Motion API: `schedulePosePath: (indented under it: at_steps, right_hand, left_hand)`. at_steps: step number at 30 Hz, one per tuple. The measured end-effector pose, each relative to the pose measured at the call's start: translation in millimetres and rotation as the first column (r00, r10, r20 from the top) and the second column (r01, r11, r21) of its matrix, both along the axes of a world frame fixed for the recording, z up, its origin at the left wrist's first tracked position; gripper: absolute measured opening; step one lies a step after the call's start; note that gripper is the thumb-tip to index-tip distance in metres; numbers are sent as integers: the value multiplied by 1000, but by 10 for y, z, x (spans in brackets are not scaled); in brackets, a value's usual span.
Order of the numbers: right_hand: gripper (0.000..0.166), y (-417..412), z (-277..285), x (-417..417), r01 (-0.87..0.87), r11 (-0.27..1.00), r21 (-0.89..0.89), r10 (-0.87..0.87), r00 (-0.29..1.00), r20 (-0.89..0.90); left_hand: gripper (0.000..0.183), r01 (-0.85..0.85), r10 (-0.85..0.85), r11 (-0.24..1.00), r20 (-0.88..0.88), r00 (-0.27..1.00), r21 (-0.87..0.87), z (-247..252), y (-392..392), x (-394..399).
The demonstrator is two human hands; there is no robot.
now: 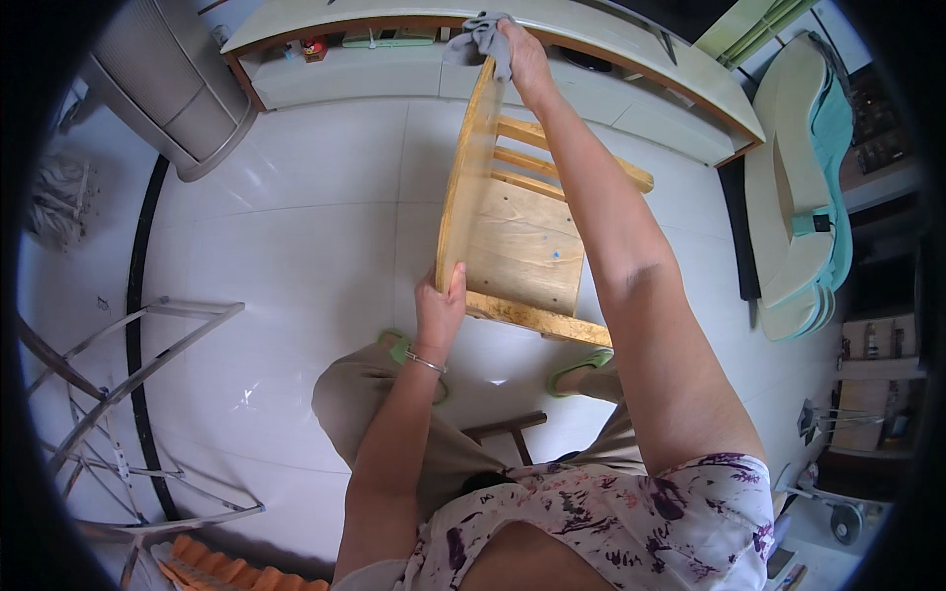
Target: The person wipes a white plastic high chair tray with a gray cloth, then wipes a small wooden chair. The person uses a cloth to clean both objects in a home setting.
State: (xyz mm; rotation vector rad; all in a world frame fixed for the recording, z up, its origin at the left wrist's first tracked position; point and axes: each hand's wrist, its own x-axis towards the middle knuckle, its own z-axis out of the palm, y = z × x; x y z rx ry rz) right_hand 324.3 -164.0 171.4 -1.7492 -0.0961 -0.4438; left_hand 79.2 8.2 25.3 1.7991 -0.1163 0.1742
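Note:
A small wooden chair (523, 247) is tipped in front of me, its flat panel (467, 170) standing on edge. Slats (525, 156) and a second plywood panel with screw heads and a blue spot show to the right. My left hand (440, 309) grips the near corner of the upright panel, thumb on its inner face. At that panel's far end my right hand (526, 63) holds a crumpled grey cloth (484, 43) against the edge. My right forearm hides part of the chair's right side.
Ahead runs a low white TV cabinet (347, 81) with wood trim. A tall grey floor-standing unit (174, 89) stands at far left, a metal frame (148, 377) nearer on that side. To the right is a curved cream and teal piece (787, 214). A dark wooden stool (510, 428) shows below me.

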Motion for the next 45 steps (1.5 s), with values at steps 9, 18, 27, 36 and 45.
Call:
schedulePosePath:
  at_steps: [9, 18, 27, 36, 45]
  right_hand:
    - [44, 40, -683, 164, 224, 930, 290, -235, 972, 4]
    - [46, 1050, -706, -2180, -10, 980, 200, -12, 994, 107]
    - [38, 979, -525, -2393, -60, 998, -12, 61, 982, 179]
    - [39, 1036, -549, -2203, 3, 1000, 9, -5, 955, 297]
    - [39, 533, -665, -749, 316, 911, -265, -131, 832, 539]
  left_hand:
    - [22, -24, 24, 1000, -4, 1000, -5, 143, -34, -27]
    - [41, 1, -25, 981, 123, 992, 195, -250, 96, 40]
    - [63, 415, -447, 854, -36, 894, -313, 565, 601, 252]
    - [101, 333, -515, 654, -78, 853, -680, 1138, 226, 481]
    - [81, 347, -456, 780, -93, 885, -520, 1060, 201, 464]
